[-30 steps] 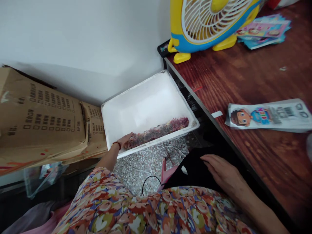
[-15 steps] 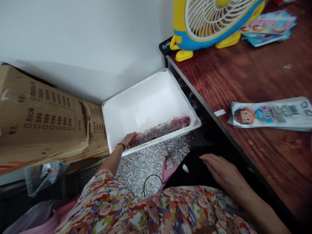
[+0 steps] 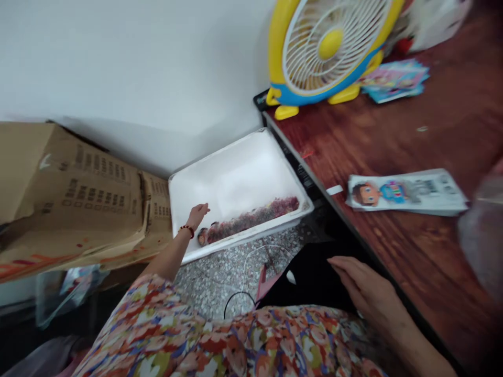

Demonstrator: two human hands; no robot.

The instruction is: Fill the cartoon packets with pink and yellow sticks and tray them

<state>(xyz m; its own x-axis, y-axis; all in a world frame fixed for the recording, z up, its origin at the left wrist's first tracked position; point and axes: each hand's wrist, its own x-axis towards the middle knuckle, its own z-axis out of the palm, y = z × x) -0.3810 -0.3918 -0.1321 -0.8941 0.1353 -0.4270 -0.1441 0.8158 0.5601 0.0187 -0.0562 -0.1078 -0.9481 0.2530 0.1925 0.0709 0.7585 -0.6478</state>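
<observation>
My left hand [image 3: 197, 214], with a beaded bracelet on its wrist, hovers inside a white foam-like box [image 3: 228, 173], apart from the pile. Its fingers point to the right, loosely stretched, with nothing visible in them. Below and right of it, a long row of small reddish-purple pieces [image 3: 255, 217] lies along the box's near wall; their kind is too small to make out. Over my lap, beside the table's edge, my right hand [image 3: 363, 283] rests with its fingers extended, holding nothing. Dark cloth [image 3: 310, 283] lies under its fingertips.
Cardboard cartons [image 3: 98, 199] stand left of the box. To the right, a brown wooden table [image 3: 412, 152] bears a yellow-and-blue fan [image 3: 330, 47], a stack of printed plastic sleeves [image 3: 408, 192] and colourful packets [image 3: 396, 78]. A cable [image 3: 239, 293] runs near the speckled floor.
My left hand has lifted off the left end of the reddish row and moved up and slightly left. My right hand stays by my lap. The view has turned a little rightward.
</observation>
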